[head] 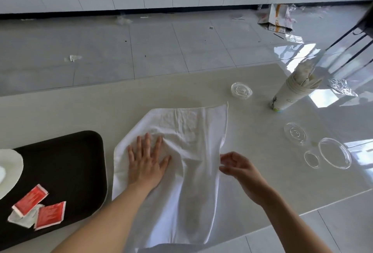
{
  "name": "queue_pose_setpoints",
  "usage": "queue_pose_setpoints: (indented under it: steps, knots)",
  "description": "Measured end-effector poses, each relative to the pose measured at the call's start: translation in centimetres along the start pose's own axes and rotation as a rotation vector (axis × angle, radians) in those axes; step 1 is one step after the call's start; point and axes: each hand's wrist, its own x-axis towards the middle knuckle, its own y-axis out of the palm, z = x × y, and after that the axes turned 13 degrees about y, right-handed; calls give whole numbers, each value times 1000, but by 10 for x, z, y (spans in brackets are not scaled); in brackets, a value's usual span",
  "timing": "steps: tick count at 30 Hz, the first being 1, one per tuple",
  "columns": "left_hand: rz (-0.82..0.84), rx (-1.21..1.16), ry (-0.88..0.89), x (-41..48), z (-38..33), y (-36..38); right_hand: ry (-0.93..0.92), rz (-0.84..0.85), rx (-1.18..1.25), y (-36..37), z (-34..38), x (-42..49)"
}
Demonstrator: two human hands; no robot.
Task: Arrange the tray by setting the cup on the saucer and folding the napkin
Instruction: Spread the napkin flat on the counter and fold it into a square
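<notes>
Left hand (146, 164) flat, fingers spread, pressing down on the white napkin (191, 127) toward its left side. Right hand (240, 169) curled, pinching the napkin's right edge. Napkin lies rumpled on the pale, glossy tabletop (101, 107), just right of the black tray (66, 162). Tray carries a white saucer (10, 168) at far left and red sachets (30, 200) near. Right: stacked paper cups (290, 95), clear lids (241, 90). Beyond: littered grey tiled floor (101, 50).

The white napkin (191, 147) lies spread and creased on the surface, just right of the black tray (70, 162), which carries a white saucer (12, 164).
</notes>
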Motion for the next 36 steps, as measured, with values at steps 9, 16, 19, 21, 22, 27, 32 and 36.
queue_pose_setpoints:
  steps: [9, 16, 19, 21, 22, 27, 32, 36]
  knots:
    - [-38, 24, -18, -1, -2, 0, -124, -279, -271, -2, 21, -7]
    - [-56, 72, 16, 1, -3, 4, -65, -750, -1330, -33, 30, -9]
    - [-21, 79, 71, 1, -4, 4, -370, -599, -1272, 9, 23, 19]
    - [-54, 51, 95, 2, -6, -1, -394, -454, -1227, 40, 19, 45]
    - [-117, 23, 93, 2, -5, -5, -360, -414, -1246, 49, 13, 58]
    - [-359, -125, -252, 27, 26, -42, -352, -503, -1351, 36, -19, 88]
    - [3, -384, -450, 64, 46, -86, -378, -538, -1345, 37, -23, 91]
    - [49, -1051, -668, 84, 51, -103, -371, -519, -1333, 34, -20, 90]
